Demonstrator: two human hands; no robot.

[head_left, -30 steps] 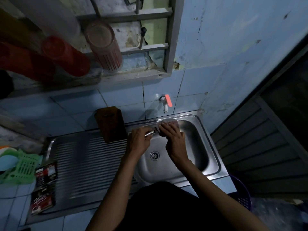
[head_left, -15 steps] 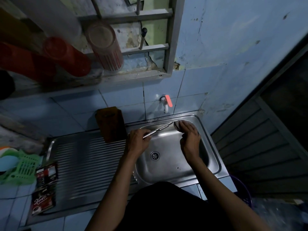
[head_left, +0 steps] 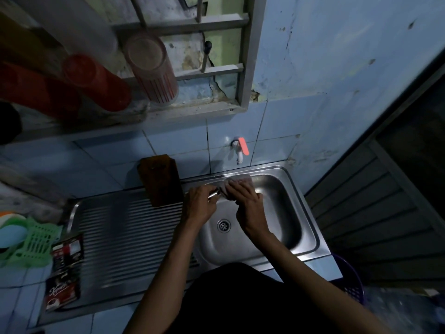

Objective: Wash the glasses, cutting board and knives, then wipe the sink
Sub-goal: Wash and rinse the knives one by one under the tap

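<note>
1. Over the sink point(head_left: 303, 213), centre of frame, the left hand point(head_left: 201, 204) grips a knife point(head_left: 214, 194) handle.
2. The right hand point(head_left: 245, 201) presses a cloth point(head_left: 237, 183) around the blade.
3. The cutting board point(head_left: 160, 179) leans on the wall, left of the basin.

Left hand point(head_left: 201, 204) grips knife point(head_left: 214, 194); right hand point(head_left: 245, 201) presses, probably, sponge point(head_left: 237, 183).

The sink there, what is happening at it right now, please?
A person stands at the sink and washes a knife over the basin. The left hand grips the knife's metal handle, and the right hand presses a sponge around the blade, which is hidden. The tap shows no visible water. A cutting board leans against the tiled wall beside the basin, on the drainboard.
</note>
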